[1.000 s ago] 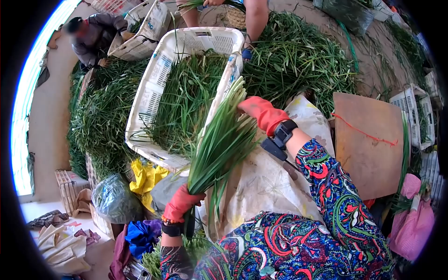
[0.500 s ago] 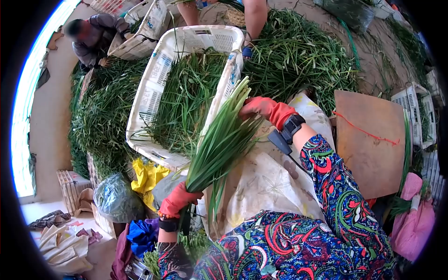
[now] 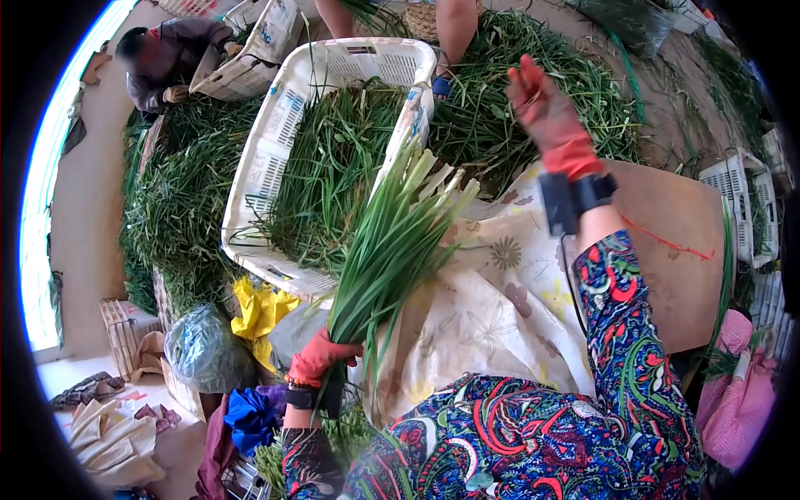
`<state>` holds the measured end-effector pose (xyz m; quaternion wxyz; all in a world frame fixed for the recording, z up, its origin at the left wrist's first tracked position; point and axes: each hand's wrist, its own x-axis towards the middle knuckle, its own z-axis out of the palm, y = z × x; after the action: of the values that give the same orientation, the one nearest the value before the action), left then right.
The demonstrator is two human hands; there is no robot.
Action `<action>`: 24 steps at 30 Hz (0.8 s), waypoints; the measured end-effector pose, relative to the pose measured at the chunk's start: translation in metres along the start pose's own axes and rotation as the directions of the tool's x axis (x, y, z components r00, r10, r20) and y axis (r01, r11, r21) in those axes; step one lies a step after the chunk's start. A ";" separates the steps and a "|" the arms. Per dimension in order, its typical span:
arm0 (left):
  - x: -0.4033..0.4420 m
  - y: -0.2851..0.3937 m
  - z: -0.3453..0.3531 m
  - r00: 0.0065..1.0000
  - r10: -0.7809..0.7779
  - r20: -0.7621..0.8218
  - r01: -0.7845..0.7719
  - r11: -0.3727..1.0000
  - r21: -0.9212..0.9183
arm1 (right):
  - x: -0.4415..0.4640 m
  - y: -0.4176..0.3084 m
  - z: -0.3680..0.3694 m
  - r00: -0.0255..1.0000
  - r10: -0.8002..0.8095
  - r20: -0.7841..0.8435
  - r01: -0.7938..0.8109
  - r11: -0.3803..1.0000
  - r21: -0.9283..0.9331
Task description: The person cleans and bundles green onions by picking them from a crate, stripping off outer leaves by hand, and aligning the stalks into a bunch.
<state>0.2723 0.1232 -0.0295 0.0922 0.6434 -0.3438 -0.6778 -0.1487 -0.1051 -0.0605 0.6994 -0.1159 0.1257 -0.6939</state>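
Observation:
My left hand (image 3: 319, 357), in a red glove, is wrapped round the leafy lower part of a bunch of long green stalks (image 3: 387, 242). The pale ends of the bunch point up and to the right, beside the white crate (image 3: 237, 221). Loose greens (image 3: 333, 175) lie inside that crate. Raised at the upper right, my right hand (image 3: 546, 112) is gloved in red too, with its fingers apart and nothing in it. Behind it is a heap of greens (image 3: 492, 92). A floral cloth (image 3: 492, 312) covers my lap.
A co-worker (image 3: 167, 62) bends over another crate (image 3: 250, 67) at the upper left. Another person's bare legs (image 3: 457, 33) are beyond the white crate. A brown board (image 3: 675, 250) stands at the right. Yellow plastic (image 3: 260, 312) and a filled clear bag (image 3: 207, 350) lie at the left.
My right hand has left the pale ends of the bunch and moved up and to the right, its fingers now spread. My left hand still grips the stalks in nearly the same place.

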 end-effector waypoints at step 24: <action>0.002 0.009 0.000 1.000 0.001 -0.009 -0.001 0.999 0.044 | -0.034 0.105 -0.011 0.744 0.489 0.456 0.641 -0.330 -0.693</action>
<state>0.2691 0.1149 -0.0260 0.0800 0.6483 -0.3585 -0.6669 -0.0537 -0.0701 -0.1061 0.2158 -0.8731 0.3679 -0.2361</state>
